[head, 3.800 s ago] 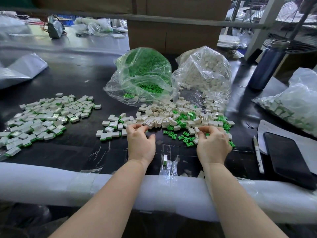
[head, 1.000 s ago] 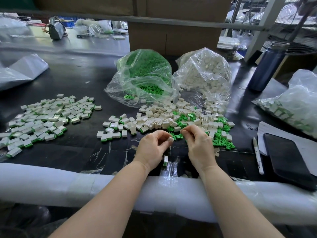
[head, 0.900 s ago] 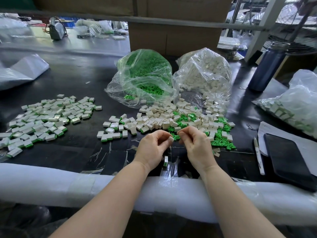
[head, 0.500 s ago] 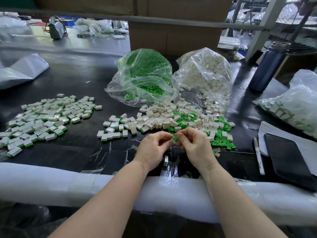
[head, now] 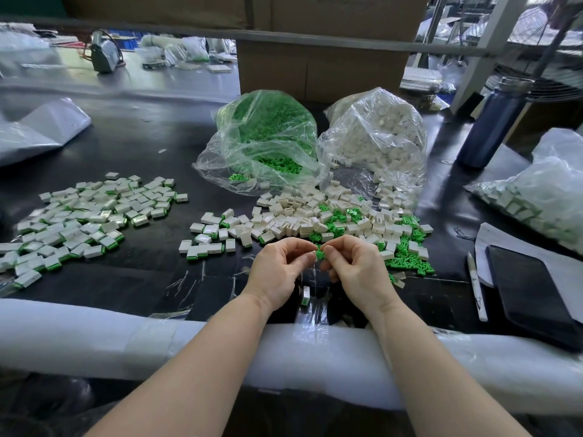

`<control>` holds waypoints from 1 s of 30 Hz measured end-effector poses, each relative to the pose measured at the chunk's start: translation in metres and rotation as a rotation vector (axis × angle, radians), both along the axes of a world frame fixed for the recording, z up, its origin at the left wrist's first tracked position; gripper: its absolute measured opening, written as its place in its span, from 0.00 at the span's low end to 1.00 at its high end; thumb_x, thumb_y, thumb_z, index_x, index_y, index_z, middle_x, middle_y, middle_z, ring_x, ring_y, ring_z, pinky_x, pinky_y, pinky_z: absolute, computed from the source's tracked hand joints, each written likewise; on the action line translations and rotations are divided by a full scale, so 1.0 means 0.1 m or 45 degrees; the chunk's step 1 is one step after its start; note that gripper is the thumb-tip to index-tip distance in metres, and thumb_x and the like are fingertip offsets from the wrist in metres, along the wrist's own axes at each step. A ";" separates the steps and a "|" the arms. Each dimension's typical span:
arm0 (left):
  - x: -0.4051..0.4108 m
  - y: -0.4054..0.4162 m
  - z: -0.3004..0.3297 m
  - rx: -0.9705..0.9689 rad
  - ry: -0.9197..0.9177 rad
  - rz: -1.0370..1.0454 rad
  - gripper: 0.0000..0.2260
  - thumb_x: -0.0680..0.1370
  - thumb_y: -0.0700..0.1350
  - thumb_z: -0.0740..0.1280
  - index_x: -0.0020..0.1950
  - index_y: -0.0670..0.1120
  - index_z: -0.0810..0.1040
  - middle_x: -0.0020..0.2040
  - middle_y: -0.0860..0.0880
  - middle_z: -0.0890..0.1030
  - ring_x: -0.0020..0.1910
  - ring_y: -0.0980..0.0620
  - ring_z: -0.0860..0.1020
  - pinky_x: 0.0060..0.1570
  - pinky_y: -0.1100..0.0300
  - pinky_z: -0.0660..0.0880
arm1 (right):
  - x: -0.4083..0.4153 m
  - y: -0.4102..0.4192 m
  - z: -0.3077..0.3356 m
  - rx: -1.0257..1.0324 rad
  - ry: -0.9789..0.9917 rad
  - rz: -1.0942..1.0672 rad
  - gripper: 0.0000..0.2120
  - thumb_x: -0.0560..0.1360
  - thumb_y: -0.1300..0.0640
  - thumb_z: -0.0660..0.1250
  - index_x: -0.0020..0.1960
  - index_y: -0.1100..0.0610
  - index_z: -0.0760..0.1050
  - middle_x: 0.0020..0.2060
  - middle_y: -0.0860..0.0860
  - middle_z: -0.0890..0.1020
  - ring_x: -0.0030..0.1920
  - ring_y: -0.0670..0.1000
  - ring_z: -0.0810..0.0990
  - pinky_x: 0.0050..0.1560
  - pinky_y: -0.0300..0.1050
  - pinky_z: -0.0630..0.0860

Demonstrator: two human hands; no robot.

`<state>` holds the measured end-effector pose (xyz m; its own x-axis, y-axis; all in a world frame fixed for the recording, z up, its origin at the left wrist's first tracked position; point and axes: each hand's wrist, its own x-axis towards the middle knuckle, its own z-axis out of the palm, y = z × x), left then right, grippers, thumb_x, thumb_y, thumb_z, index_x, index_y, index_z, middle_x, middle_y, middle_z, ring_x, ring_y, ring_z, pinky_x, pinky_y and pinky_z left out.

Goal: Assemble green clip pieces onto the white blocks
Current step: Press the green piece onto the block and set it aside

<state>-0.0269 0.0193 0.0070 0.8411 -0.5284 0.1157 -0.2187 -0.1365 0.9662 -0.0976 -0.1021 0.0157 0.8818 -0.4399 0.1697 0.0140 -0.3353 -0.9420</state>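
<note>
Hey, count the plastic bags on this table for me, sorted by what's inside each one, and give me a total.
Bag of green clips: 1
Bag of loose white blocks: 1
Bag of white blocks at the right edge: 1
Flat bag at far left, contents not visible: 1
Total: 4

I count two hands of mine, the left hand [head: 277,272] and the right hand [head: 359,272], with one green clip [head: 319,254] pinched between their fingers [head: 303,264]. On the desk [head: 142,137] stand two open clear bags, one bag of green clips [head: 262,137] and one bag of white blocks [head: 375,137], plus a third bag of finished pieces [head: 542,197] at the right. There are one blue bottle [head: 492,121], one pen [head: 476,285], one dark phone [head: 533,291], one lone assembled block [head: 305,294] between my wrists, and loose white blocks [head: 299,216] and finished blocks [head: 85,216] too many to count.
</note>
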 end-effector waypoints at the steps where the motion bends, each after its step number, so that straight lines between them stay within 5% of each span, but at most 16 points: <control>1: 0.00 0.00 0.00 -0.014 0.013 0.005 0.05 0.74 0.38 0.69 0.48 0.45 0.81 0.45 0.47 0.83 0.48 0.51 0.81 0.54 0.58 0.77 | 0.00 0.00 0.00 0.001 -0.003 0.004 0.08 0.76 0.64 0.65 0.41 0.54 0.76 0.31 0.51 0.80 0.32 0.48 0.78 0.36 0.39 0.78; 14: 0.00 -0.01 -0.01 -0.031 0.050 -0.052 0.06 0.75 0.38 0.68 0.46 0.49 0.79 0.44 0.49 0.83 0.46 0.54 0.81 0.52 0.64 0.76 | 0.01 -0.01 -0.02 -0.038 -0.067 -0.044 0.08 0.76 0.64 0.66 0.41 0.53 0.76 0.31 0.51 0.81 0.31 0.46 0.79 0.36 0.42 0.79; 18: 0.00 0.00 -0.01 -0.033 0.054 -0.047 0.06 0.75 0.38 0.68 0.45 0.49 0.79 0.43 0.49 0.83 0.45 0.53 0.81 0.52 0.61 0.77 | 0.00 -0.01 -0.03 -0.107 -0.068 -0.016 0.08 0.75 0.63 0.67 0.41 0.52 0.76 0.32 0.49 0.81 0.30 0.41 0.79 0.34 0.36 0.77; 30: -0.02 0.01 0.01 0.042 0.030 -0.072 0.05 0.76 0.38 0.66 0.45 0.47 0.79 0.41 0.49 0.81 0.43 0.53 0.79 0.52 0.59 0.76 | 0.01 0.00 -0.04 -0.159 0.030 0.085 0.09 0.78 0.64 0.62 0.45 0.51 0.72 0.33 0.51 0.79 0.34 0.47 0.76 0.40 0.43 0.75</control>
